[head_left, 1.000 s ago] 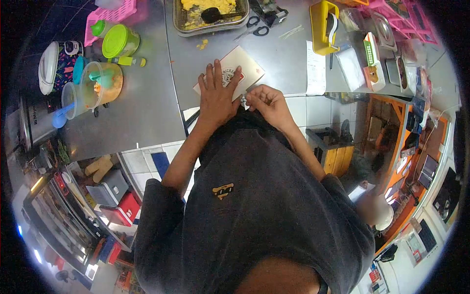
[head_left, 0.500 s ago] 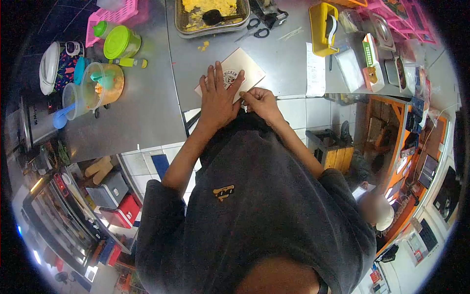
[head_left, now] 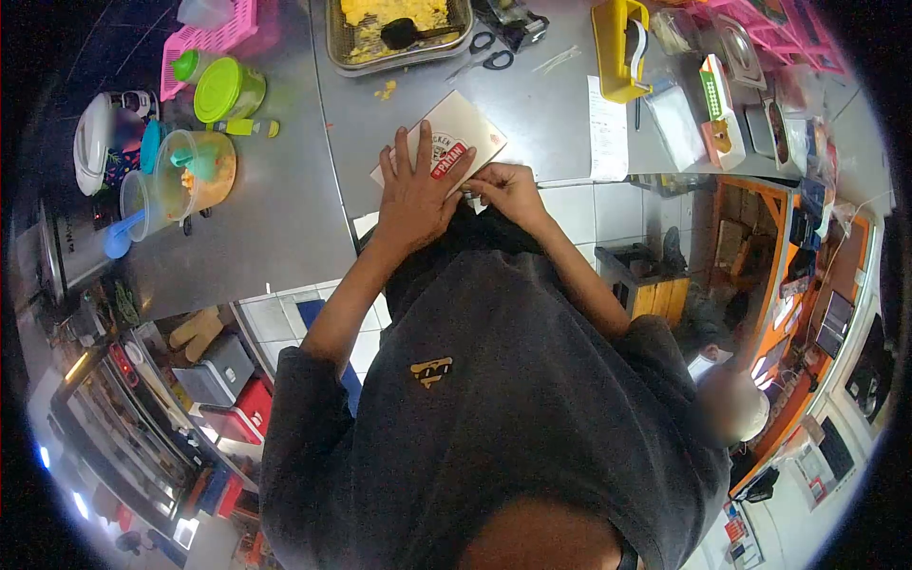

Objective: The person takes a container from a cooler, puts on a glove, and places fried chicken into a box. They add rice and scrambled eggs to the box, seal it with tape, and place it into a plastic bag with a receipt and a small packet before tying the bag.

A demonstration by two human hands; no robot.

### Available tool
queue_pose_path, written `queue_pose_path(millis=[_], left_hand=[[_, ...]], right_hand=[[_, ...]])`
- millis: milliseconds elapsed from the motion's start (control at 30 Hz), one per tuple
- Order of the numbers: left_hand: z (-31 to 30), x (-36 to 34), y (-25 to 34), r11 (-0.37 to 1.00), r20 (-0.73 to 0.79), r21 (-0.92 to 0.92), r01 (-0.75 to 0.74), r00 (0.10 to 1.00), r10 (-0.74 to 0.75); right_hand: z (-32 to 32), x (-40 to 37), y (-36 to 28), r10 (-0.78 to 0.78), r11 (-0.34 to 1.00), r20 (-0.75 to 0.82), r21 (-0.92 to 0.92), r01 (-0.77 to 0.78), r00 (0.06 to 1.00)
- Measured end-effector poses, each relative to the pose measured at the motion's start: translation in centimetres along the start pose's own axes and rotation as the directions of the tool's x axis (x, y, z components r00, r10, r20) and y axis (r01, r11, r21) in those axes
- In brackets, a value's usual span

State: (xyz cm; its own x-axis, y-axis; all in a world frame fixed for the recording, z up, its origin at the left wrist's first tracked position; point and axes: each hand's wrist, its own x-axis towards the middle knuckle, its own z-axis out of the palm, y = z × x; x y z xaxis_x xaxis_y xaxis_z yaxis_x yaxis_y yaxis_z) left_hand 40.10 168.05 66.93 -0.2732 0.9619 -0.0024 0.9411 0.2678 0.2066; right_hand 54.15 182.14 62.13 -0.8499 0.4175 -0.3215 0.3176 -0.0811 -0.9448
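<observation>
One printed packet (head_left: pixel 467 123) lies at the near edge of the steel counter (head_left: pixel 551 123), mid-scene. L hand (head_left: pixel 416 190): palm down, fingers spread wide, flat on pkt. R hand (head_left: pixel 511 193): fingers curled at pkt's near right edge; can't tell what, if anything, is gripped. Far: tray (head_left: pixel 404 63) w/ yellow food (head_left: pixel 380 11) & black utensil (head_left: pixel 399 35); scissors (head_left: pixel 499 61) just right of it. Receipt (head_left: pixel 608 133) lies right of pkt; yellow dispenser (head_left: pixel 608 62) beyond it, far right.

Soft light fills the fisheye-bent, black-cornered view.
</observation>
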Motion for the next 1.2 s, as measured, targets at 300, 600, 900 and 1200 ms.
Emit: queue_pose_path(millis=[300, 600, 900, 1200], left_hand=[[0.8, 0.8, 1.2, 0.993, -0.033, 0.001, 0.114, 0.993, -0.114], [-0.3, 4.7, 1.9, 0.957, -0.074, 0.097, 0.274, 0.961, -0.267], [-0.6, 4.1, 2.0, 0.923, -0.120, 0.131, 0.361, 0.930, -0.347], [0.0, 0.8, -4.8, 0.888, -0.137, 0.147, 0.436, 0.898, -0.419]], right_hand=[[-4.5, -1.0, -1.8, -0.177, 0.716, -0.020, -0.688, 0.115, 0.984], [-38.1, -8.0, 0.1, -0.573, 0.505, -0.770, -0.601, -0.619, 0.280], [-55.1, -9.7, 11.7, -0.202, 0.852, -0.749, -0.453, -0.264, 0.631], [-43.7, -19.9, 1.2, -0.202, 0.874, -0.816, -0.399, -0.276, 0.541]])
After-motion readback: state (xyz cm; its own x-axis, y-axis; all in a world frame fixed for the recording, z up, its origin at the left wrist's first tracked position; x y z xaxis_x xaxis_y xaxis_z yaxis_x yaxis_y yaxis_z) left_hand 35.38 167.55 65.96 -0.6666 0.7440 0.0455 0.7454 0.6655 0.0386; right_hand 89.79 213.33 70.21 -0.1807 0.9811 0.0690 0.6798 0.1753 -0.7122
